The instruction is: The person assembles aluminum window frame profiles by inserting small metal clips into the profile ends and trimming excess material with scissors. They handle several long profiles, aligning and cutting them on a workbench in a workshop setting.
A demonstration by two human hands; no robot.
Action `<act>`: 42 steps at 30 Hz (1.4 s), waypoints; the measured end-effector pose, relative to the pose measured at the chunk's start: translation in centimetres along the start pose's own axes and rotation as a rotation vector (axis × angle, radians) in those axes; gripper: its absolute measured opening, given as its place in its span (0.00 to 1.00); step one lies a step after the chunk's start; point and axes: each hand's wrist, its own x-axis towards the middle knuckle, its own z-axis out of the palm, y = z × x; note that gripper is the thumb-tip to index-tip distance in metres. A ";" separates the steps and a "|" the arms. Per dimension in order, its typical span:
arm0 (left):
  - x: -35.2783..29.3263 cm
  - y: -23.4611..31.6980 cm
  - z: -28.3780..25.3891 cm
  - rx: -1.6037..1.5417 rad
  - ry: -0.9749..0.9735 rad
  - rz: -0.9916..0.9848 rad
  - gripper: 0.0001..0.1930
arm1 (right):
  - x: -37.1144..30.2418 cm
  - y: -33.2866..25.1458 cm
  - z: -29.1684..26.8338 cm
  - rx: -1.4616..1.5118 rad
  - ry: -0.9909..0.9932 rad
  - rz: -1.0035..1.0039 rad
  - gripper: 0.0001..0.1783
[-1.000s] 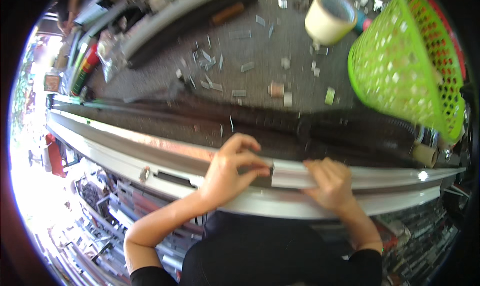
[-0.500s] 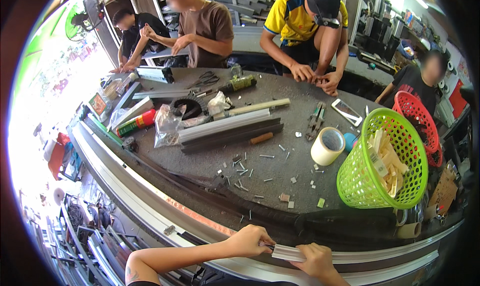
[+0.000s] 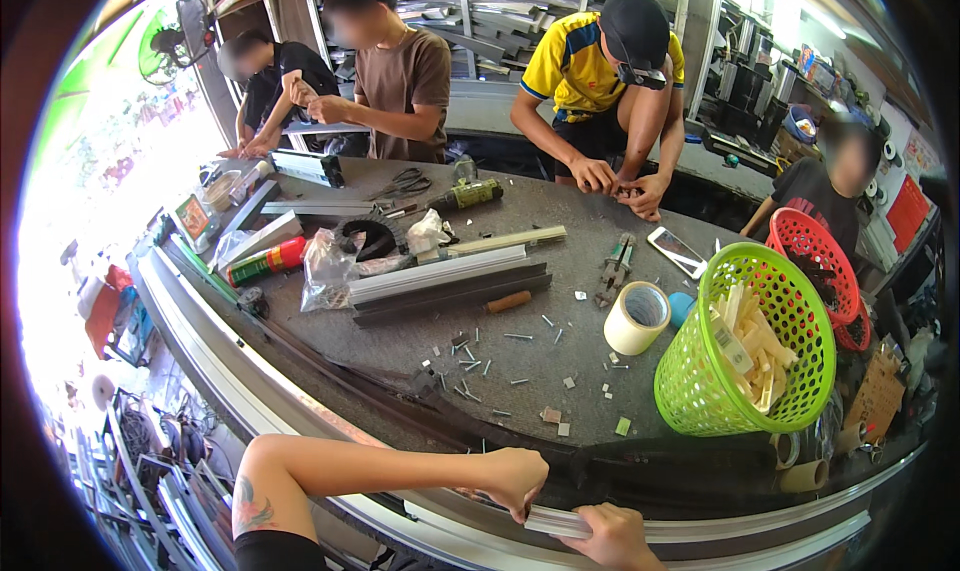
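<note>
At the near edge of the bench I hold a short, ridged piece of silver-white aluminium profile (image 3: 556,522). My right hand (image 3: 612,538) is closed round its right part, thumb along the top. Bent at the wrist, my left hand (image 3: 519,479) has its fingers curled down at the profile's left end. Something small and dark shows by those fingertips, too hidden to name. Long pale metal profiles (image 3: 720,527) run along the bench edge beside my hands. Past them, loose screws (image 3: 518,336) and small square pieces (image 3: 551,415) lie scattered on the dark bench top.
On the right stand a green basket (image 3: 680,371) of pale pieces, a red basket (image 3: 785,229) and a tape roll (image 3: 625,333). Pliers (image 3: 612,271), a phone (image 3: 675,252), a drill (image 3: 470,195) and a spray can (image 3: 265,262) lie farther back. Several people work around the bench.
My left hand has turned, its wrist higher and fingers pointing down at the profile's end. The profile and my right hand sit slightly lower and farther left in view. The view has shifted a little.
</note>
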 end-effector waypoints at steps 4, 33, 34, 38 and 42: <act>-0.7 -0.4 1.4 0.014 0.065 0.029 0.12 | 0.1 -0.4 -0.1 0.047 -0.033 0.055 0.26; -2.3 -1.0 7.7 0.240 0.425 0.014 0.09 | 0.9 0.2 0.6 -0.159 -0.108 0.043 0.27; -2.6 -1.2 7.5 0.219 0.427 0.017 0.10 | 0.8 0.1 0.5 -0.126 -0.112 0.052 0.27; -4.5 -2.4 7.7 0.149 0.612 0.087 0.31 | 0.8 0.2 0.6 -0.098 -0.096 0.069 0.26; -5.3 -3.2 8.6 0.059 0.716 0.141 0.19 | 1.2 0.1 0.7 -0.083 -0.072 0.068 0.24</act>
